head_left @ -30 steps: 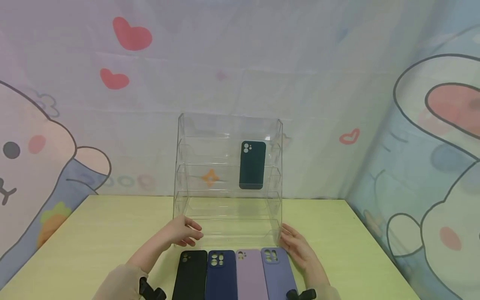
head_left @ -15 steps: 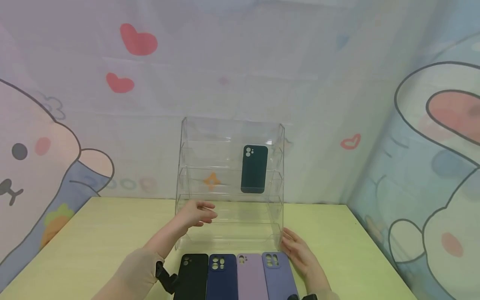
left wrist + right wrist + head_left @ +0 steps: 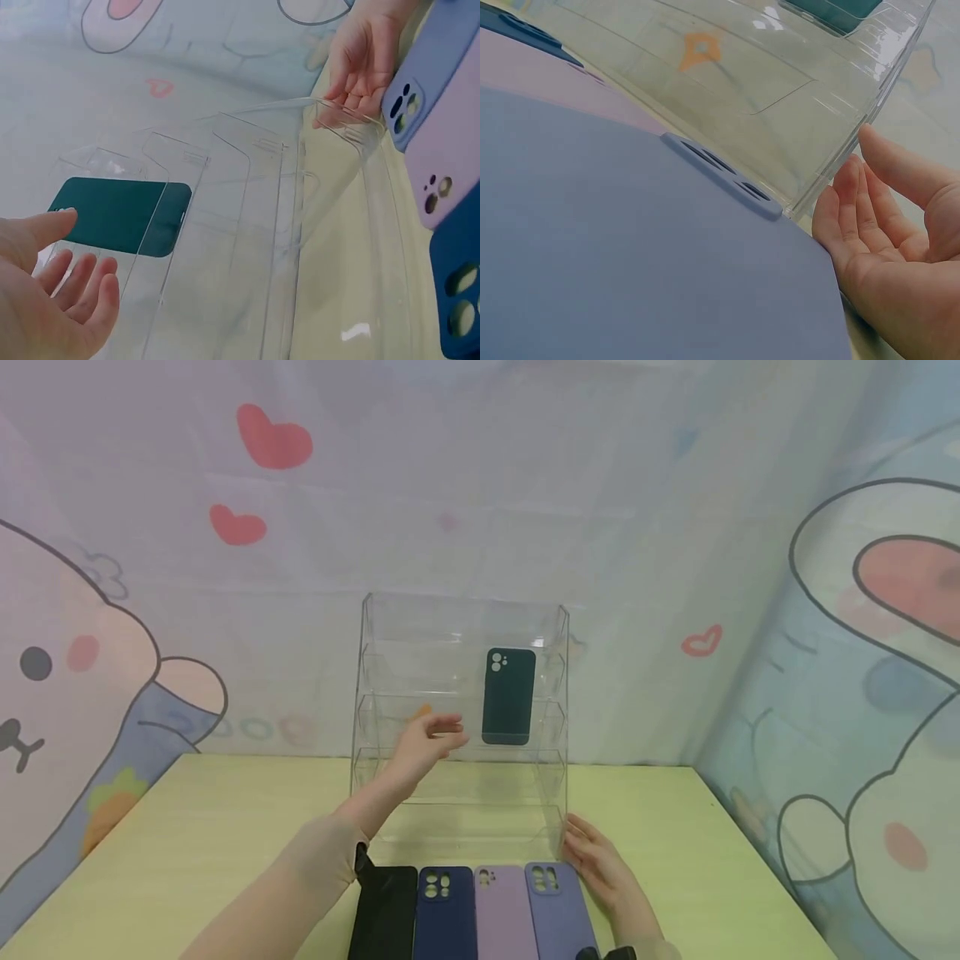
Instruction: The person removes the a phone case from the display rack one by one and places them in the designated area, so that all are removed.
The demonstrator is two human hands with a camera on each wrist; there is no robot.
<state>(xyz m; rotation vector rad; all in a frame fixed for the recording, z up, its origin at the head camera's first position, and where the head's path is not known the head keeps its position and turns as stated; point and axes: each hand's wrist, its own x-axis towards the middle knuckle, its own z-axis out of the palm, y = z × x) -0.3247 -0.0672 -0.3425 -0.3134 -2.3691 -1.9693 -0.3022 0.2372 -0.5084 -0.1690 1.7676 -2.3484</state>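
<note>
A clear acrylic tiered rack stands on the yellow-green table, with a dark green phone case upright on an upper right tier. My left hand is raised in front of the rack's middle tiers, fingers straight, holding nothing, just left of the green case. My right hand lies open with its fingertips at the rack's lower right corner. Several phone cases lie in a row at the table's front: black, navy, lilac and periwinkle.
Cartoon rabbit and heart curtains close off the back and both sides. The rack's other tiers hold nothing. Bare tabletop lies to the left and to the right of the rack.
My left hand has risen from the rack's lower left corner to its middle tiers, moving right toward the green case. The right hand stays at the rack's right corner.
</note>
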